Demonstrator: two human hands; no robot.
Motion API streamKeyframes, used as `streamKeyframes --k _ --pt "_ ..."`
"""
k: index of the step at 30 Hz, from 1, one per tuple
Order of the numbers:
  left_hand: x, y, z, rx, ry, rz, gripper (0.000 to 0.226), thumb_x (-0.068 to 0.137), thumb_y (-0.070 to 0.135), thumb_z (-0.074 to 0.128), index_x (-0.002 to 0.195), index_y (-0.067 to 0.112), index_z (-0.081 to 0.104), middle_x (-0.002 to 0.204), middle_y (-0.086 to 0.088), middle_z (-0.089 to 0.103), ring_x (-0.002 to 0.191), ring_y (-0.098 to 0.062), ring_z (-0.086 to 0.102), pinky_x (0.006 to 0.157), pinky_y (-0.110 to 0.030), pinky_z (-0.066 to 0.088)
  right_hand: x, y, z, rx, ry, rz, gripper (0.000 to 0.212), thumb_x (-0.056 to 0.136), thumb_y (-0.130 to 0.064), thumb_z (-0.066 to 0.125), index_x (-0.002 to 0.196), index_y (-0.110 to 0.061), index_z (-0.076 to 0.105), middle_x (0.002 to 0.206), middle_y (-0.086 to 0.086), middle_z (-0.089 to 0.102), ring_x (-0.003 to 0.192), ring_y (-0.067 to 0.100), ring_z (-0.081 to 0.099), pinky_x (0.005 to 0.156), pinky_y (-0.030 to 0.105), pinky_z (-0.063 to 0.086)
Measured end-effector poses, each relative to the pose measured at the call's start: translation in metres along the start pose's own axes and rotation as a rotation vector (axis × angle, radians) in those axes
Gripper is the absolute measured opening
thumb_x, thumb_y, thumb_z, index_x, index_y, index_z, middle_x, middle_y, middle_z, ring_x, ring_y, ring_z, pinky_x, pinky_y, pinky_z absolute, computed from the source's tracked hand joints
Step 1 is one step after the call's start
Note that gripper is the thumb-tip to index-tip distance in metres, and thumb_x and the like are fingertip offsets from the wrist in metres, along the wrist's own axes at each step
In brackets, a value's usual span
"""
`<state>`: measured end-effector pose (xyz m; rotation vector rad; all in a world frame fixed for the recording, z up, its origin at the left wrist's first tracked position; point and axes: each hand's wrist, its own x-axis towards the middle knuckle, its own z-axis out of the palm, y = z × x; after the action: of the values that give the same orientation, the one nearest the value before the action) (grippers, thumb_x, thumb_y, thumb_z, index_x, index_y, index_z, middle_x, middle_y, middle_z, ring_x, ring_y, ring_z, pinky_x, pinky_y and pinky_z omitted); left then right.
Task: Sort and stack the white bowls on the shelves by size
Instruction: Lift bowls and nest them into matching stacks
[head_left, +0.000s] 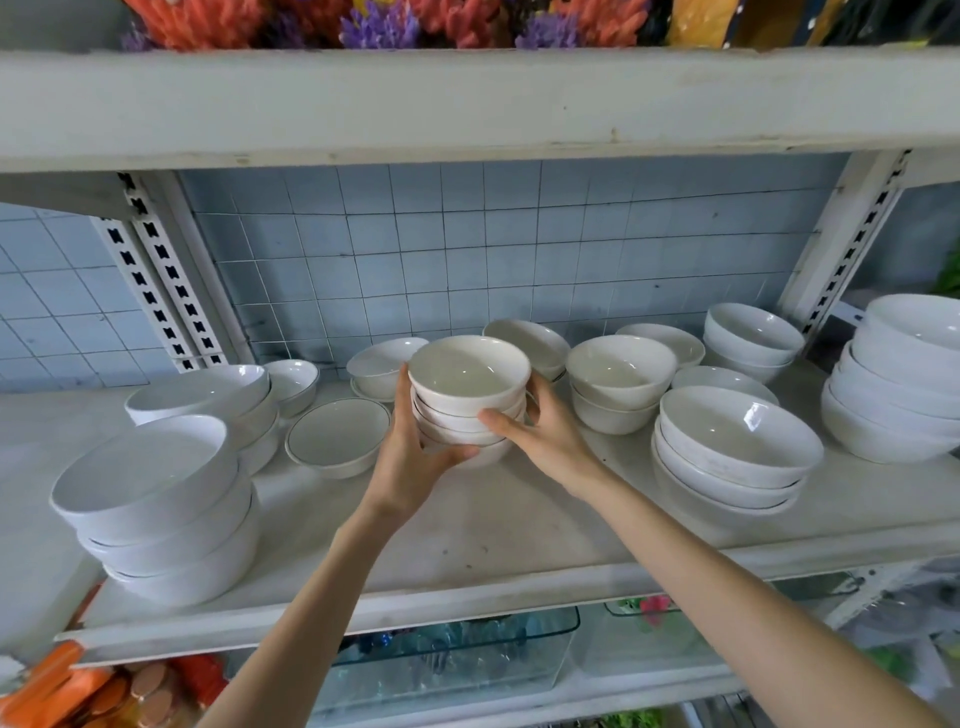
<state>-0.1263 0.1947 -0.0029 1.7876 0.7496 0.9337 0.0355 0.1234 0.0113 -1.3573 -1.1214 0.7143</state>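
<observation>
White metal shelf, dusty board, set before a pale blue tiled wall.
Front left: stack of wide bowls.
Front right: stack of deeper bowls.
Centre: stack of small bowls, clasped from both sides. The left hand is curled round its side and base. The right hand has fingers wrapped across its front.
Just left of it: single shallow bowl.
Rear row: further bowls, single and stacked, along the wall.
</observation>
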Motion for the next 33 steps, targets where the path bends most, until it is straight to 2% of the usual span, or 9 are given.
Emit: streamKeyframes --k 5,12,14,17,20,23,25,30,33 --pt "0.017 -0.006 -0.001 0.001 0.018 -0.012 0.109 0.072 0.0 0.08 0.151 0.022 0.009 0.146 0.002 0.04 0.133 -0.013 0.04 0.11 -0.042 0.038 0.015 -0.002 0.003 -0.022 -0.002 0.033 0.067 0.08 -0.015 0.073 0.135 -0.017 0.035 0.12 -0.02 0.052 0.103 -0.017 0.051 0.084 0.005 0.042" --pt "0.023 -0.008 -0.005 -0.044 0.008 0.003 0.088 0.058 0.041 0.078 0.131 0.048 0.029 0.135 0.013 0.049 0.128 -0.013 0.047 0.105 -0.036 0.044 0.023 -0.011 -0.007 -0.142 -0.077 0.112 0.074 0.079 -0.025 0.075 0.138 -0.018 0.031 0.114 -0.027 0.045 0.114 0.001 0.046 0.089 0.012 0.041" --pt "0.024 -0.011 -0.005 -0.047 0.013 0.01 0.086 0.057 0.043 0.078 0.128 0.048 0.03 0.134 0.011 0.05 0.128 -0.013 0.047 0.105 -0.038 0.044 0.023 -0.018 -0.013 -0.198 -0.13 0.126 0.075 0.079 -0.027 0.074 0.139 -0.018 0.03 0.123 -0.02 0.046 0.118 0.002 0.045 0.095 0.016 0.04" --pt "0.026 -0.014 -0.008 -0.025 0.001 0.0 0.091 0.055 0.047 0.082 0.129 0.053 0.029 0.138 0.006 0.048 0.13 -0.015 0.046 0.104 -0.048 0.043 0.022 -0.034 -0.028 -0.383 -0.202 0.094 0.078 0.08 -0.029 0.073 0.142 -0.015 0.028 0.136 -0.011 0.043 0.124 0.003 0.04 0.094 0.007 0.035" --pt "0.027 -0.013 -0.012 0.013 0.0 -0.007 0.103 0.052 0.06 0.084 0.137 0.048 0.028 0.141 0.004 0.044 0.13 -0.018 0.045 0.104 -0.055 0.041 0.021 -0.05 -0.054 -0.709 -0.194 0.045 0.083 0.08 -0.037 0.072 0.146 -0.014 0.026 0.15 -0.003 0.033 0.136 0.011 0.031 0.104 0.017 0.024" --pt "0.033 -0.007 -0.011 -0.065 0.033 -0.041 0.119 0.058 0.049 0.087 0.149 0.03 0.014 0.146 0.007 0.037 0.131 -0.008 0.041 0.111 -0.048 0.035 0.023 -0.058 -0.083 -0.935 -0.192 0.058 0.073 0.082 -0.037 0.07 0.142 -0.015 0.036 0.147 0.0 0.04 0.134 0.017 0.036 0.104 0.022 0.025" --pt "0.038 -0.001 -0.012 -0.071 0.023 -0.037 0.113 0.065 0.039 0.086 0.15 0.022 0.014 0.144 0.014 0.038 0.129 0.003 0.038 0.113 -0.043 0.032 0.025 -0.057 -0.1 -1.051 -0.167 0.103 0.063 0.082 -0.039 0.069 0.136 -0.018 0.044 0.142 -0.002 0.046 0.13 0.019 0.041 0.106 0.03 0.031" --pt "0.046 0.001 -0.01 -0.034 0.029 -0.032 0.118 0.054 0.066 0.081 0.146 0.024 0.021 0.142 -0.003 0.046 0.132 -0.017 0.045 0.111 -0.046 0.036 0.025 -0.048 -0.127 -1.111 -0.167 0.248 0.051 0.083 -0.032 0.069 0.128 -0.016 0.053 0.13 -0.003 0.057 0.122 0.017 0.049 0.103 0.035 0.038" --pt "0.047 0.003 -0.008 -0.025 0.037 -0.03 0.114 0.052 0.068 0.081 0.142 0.022 0.026 0.134 -0.002 0.054 0.125 -0.018 0.052 0.107 -0.047 0.04 0.023 -0.045 -0.131 -1.023 -0.166 0.221 0.021 0.082 -0.018 0.069 0.103 -0.014 0.068 0.107 -0.001 0.068 0.103 0.016 0.061 0.093 0.033 0.047"
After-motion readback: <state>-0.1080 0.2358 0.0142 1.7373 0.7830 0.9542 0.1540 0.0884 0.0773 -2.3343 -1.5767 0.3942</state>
